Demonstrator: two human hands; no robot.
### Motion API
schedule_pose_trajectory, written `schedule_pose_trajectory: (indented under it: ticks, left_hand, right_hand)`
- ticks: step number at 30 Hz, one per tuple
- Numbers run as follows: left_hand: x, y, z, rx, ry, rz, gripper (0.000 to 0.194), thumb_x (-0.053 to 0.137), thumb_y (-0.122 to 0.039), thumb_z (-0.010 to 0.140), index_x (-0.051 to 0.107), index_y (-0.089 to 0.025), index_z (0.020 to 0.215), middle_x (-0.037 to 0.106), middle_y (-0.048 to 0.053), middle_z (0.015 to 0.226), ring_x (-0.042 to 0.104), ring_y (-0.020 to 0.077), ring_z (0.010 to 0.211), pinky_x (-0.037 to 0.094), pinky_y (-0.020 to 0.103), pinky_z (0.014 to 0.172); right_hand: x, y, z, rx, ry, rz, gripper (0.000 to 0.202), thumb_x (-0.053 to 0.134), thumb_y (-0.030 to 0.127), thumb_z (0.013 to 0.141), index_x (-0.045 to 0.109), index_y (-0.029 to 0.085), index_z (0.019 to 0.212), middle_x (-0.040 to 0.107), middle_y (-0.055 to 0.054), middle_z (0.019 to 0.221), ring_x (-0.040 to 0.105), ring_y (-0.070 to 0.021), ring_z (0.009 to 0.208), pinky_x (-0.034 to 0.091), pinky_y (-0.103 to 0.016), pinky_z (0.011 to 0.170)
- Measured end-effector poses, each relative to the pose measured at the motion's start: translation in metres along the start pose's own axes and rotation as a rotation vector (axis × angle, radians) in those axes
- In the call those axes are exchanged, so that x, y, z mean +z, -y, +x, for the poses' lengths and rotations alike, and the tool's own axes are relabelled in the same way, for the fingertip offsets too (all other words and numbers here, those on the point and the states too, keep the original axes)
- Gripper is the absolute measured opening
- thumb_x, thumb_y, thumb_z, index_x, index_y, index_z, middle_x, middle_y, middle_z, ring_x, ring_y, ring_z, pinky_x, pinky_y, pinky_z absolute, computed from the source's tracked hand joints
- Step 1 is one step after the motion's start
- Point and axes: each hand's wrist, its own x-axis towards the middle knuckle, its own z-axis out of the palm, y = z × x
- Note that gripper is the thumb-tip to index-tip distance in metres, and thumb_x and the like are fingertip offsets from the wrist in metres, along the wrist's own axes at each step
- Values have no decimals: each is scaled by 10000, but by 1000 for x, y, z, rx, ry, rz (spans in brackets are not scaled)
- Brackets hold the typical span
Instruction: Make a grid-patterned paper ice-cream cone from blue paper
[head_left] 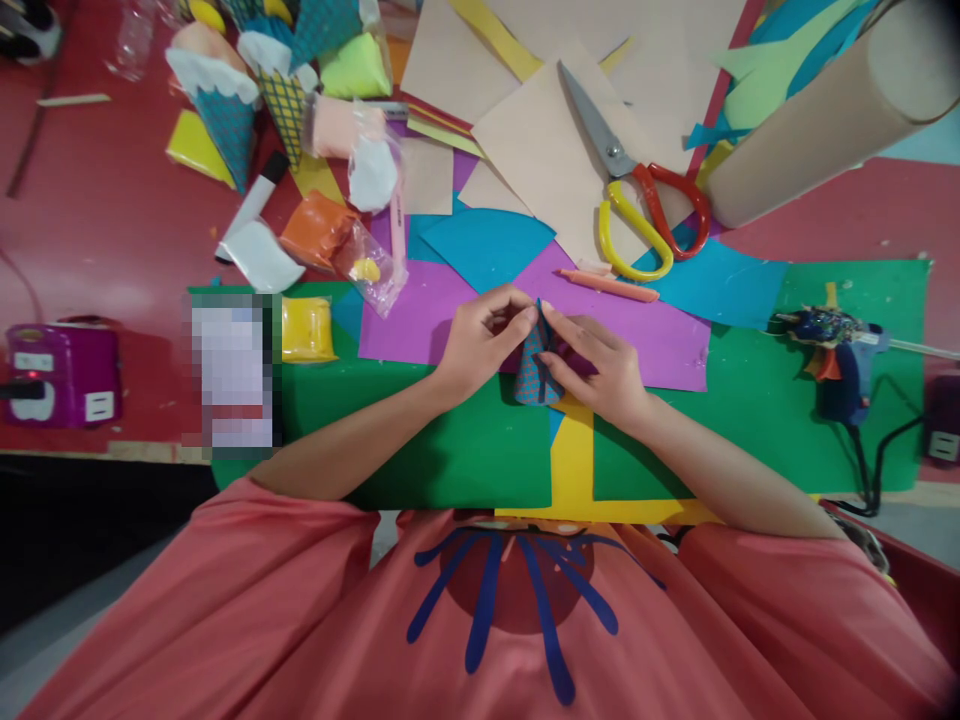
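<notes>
A small blue paper cone (534,378) with a reddish pattern stands point up between my hands, over the green sheet and the purple sheet (420,310). My left hand (484,340) pinches it near the tip with thumb and forefinger. On the other side, my right hand (604,365) has its forefinger by the tip and its thumb against the cone's side, so its fingers are closed on it. Just beyond the hands lie a peach-coloured pen (607,285) and a blue paper piece (491,245).
Scissors (615,155) with red and yellow handles lie beyond, beside a rolled brown sheet (810,140). A glue gun (844,360) rests at right. Finished-looking patterned cones (225,125), clay packets (307,330) and a marker (255,205) lie left. A purple power socket box (64,375) sits far left.
</notes>
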Motion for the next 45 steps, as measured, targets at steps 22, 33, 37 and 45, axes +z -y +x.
schedule_pose_trajectory:
  ticks: [22, 33, 37, 45]
  left_hand:
    - [0, 0, 1, -23, 0, -70, 475, 616, -628, 817, 575, -189, 641, 554, -35, 567, 488, 62, 463, 391, 185, 434]
    - [-2, -1, 2, -58, 37, -120, 364, 642, -495, 830, 576, -192, 639, 516, -47, 525, 482, 61, 425, 380, 177, 397]
    - [-3, -2, 3, -91, 51, -119, 359, 638, -509, 823, 593, -193, 658, 529, -42, 539, 499, 67, 440, 406, 185, 413]
    - [-4, -1, 2, -118, 89, -146, 347, 637, -505, 820, 616, -184, 689, 547, -48, 550, 517, 62, 445, 439, 184, 439]
  right_hand:
    - [-1, 0, 2, 29, 15, 45, 458, 565, 279, 920, 525, 257, 1377, 713, -59, 1095, 696, -151, 901, 585, -283, 825]
    - [0, 0, 2, 9, 10, 46, 448, 559, 260, 923, 527, 249, 1369, 714, -63, 1109, 698, -158, 973, 588, -285, 845]
    - [0, 0, 1, 6, 42, 22, 456, 532, 263, 933, 506, 249, 1388, 713, -70, 1102, 701, -169, 958, 594, -299, 829]
    - [-2, 3, 2, -45, 31, -69, 442, 525, 231, 937, 501, 236, 1378, 710, -79, 1123, 704, -180, 994, 602, -287, 816]
